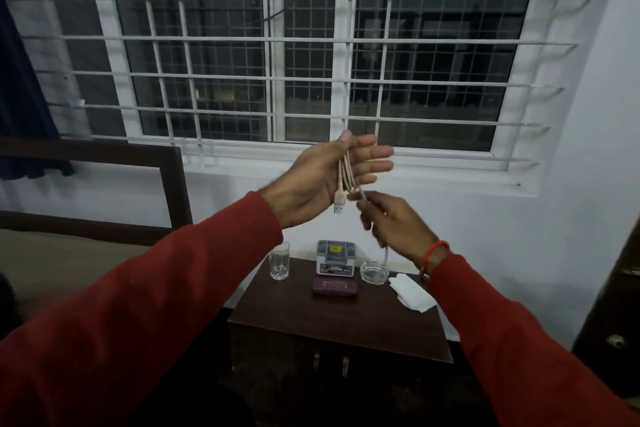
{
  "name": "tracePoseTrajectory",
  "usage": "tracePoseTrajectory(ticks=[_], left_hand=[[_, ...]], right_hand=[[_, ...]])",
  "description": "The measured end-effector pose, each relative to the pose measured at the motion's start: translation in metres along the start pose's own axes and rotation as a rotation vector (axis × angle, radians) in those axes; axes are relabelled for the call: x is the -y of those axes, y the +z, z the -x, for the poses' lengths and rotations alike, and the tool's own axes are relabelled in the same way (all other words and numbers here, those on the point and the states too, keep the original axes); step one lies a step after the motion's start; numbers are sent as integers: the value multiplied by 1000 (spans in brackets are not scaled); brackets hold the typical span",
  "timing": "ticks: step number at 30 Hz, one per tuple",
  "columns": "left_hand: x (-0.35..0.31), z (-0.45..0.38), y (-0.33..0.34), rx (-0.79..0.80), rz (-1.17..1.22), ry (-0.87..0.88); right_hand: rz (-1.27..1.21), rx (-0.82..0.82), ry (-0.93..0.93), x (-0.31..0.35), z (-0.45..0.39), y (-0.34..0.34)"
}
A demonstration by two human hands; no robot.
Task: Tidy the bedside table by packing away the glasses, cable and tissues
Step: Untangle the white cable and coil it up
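While the left hand [320, 182] and right hand [398, 222] both pinch the one cable [343, 178], one glass [279, 262] stands below.

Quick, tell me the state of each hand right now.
Left hand: fingers straight, thumb holding the looped cable against them.
Right hand: fingers pinching the cable's free strand.

Bedside table [311, 319]: dark wood top, 2 metal handles on front, 5 items on top.
Rear row, L to R: drinking glass [279, 261], clear box [336, 258] w/ printed label, glass dish [374, 271]. Purple glasses case [334, 287] lies flat just in front of box. White tissues [410, 291] at R edge, just beside dish.
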State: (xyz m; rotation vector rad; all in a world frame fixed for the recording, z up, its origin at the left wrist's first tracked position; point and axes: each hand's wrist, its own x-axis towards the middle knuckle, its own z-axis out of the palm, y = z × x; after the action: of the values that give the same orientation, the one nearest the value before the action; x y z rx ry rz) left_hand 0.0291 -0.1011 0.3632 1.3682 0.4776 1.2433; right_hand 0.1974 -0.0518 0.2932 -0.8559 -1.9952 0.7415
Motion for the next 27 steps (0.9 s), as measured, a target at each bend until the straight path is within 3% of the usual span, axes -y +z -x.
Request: tracePoseTrajectory(ticks=[3,5,8,10,12,14,16,20,27], left_hand=[[5,-4,-7,-117,-425,186],[9,-2,-15,-154,-827,229],[18,4,-25,-135,-1126,64],[27,10,-26,-47,-1012,-154],[32,16,-23,72,-671,-353],[30,19,-21,179,-311,-514],[28,18,-17,218,-144,-555],[46,11,-7,-23,-273,-422],[92,0,-31,-393,-357,-310]], right_hand=[[65,115,1,4,13,12],[162,93,-47,12,19,14],[303,-104,-161,26,21,3],[322,-214,-224,31,19,-10],[258,-237,-251,31,16,-21],[89,-191,-223,27,13,-22],[-195,-118,-143,20,14,-15],[-636,-95,58,6,18,5],[-726,-140,181,-33,12,32]])
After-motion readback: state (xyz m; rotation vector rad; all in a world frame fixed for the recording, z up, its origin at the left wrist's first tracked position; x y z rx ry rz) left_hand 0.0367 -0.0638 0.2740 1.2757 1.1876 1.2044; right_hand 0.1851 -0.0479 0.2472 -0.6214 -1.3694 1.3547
